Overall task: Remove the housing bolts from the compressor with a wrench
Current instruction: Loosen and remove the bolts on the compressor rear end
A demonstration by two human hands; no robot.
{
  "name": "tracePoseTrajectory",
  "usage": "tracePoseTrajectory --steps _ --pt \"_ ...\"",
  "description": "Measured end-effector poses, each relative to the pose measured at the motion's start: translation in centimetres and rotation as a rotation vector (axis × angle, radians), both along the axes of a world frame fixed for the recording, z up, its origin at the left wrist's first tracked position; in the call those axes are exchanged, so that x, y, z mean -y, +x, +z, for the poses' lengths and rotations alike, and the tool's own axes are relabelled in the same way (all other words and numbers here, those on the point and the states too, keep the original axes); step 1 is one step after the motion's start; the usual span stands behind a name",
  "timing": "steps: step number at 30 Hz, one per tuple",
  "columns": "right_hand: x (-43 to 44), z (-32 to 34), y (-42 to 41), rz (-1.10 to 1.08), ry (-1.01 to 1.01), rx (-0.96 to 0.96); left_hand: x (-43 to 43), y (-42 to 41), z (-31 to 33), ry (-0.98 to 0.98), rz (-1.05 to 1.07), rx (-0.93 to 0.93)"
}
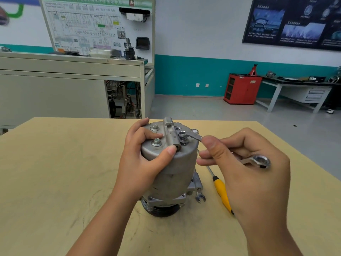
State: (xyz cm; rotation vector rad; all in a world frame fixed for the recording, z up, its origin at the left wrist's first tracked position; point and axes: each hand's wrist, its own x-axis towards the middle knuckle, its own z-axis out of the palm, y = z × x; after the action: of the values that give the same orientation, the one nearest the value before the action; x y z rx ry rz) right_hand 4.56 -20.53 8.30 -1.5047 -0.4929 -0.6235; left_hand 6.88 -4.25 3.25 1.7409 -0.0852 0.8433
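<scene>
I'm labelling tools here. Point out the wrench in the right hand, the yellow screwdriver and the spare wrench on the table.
wrench (194, 136), head view, shank beyond the thumb.
screwdriver (221, 193), head view, yellow handle.
spare wrench (200, 196), head view, forked end.

Automotive training workshop. Wiring-diagram teaching board (96, 26) on a grey console (55, 93) at 11 o'clock. Car-systems poster (295, 23) at 1 o'clock. Red tool cabinet (241, 89) topped by a jack stand (253, 70), then a steel bench (275, 97) strewn with parts, at 2 o'clock. Tan worktable (55, 163) at 6 o'clock.
</scene>
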Motion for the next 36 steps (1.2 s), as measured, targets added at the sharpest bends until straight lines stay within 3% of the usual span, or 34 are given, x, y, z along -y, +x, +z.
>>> tracePoseTrajectory --steps 7,11,15,19,21,25,28,31,36 --pt "0.2 -0.6 -0.8 -0.163 -0.247 0.104 -0.1 -0.2 -0.1 -0.005 0.006 0.003" --pt "0.3 -1.1 -1.2 -0.151 -0.322 0.107 -0.1 -0.2 -0.1 0.001 0.009 -0.001" --pt "2.3 -0.7 0.2 0.027 -0.153 -0.07 -0.1 -0.3 -0.1 0.0 0.001 -0.005" --pt "4.6 -0.2 3.4 0.24 -0.127 -0.268 -0.2 -0.3 -0.1 0.003 -0.008 -0.004" --pt "5.0 -0.3 5.0 0.347 0.007 -0.402 -0.2 -0.3 0.0 -0.004 -0.012 -0.003" --pt "3.7 -0.6 8.3 0.37 0.217 -0.544 -0.1 -0.5 -0.1 -0.024 -0.015 0.001" --pt "1.4 -0.7 10.6 0.363 0.258 -0.618 -0.3 -0.6 -0.1 -0.03 -0.014 0.007" --pt "-1.4 0.0 12.5 0.404 0.144 -0.639 -0.3 -0.7 -0.2 -0.03 -0.015 0.012" --pt "-4.6 1.4 13.9 0.542 -0.241 -0.56 -0.3 -0.6 -0.1 -0.032 -0.02 0.017"
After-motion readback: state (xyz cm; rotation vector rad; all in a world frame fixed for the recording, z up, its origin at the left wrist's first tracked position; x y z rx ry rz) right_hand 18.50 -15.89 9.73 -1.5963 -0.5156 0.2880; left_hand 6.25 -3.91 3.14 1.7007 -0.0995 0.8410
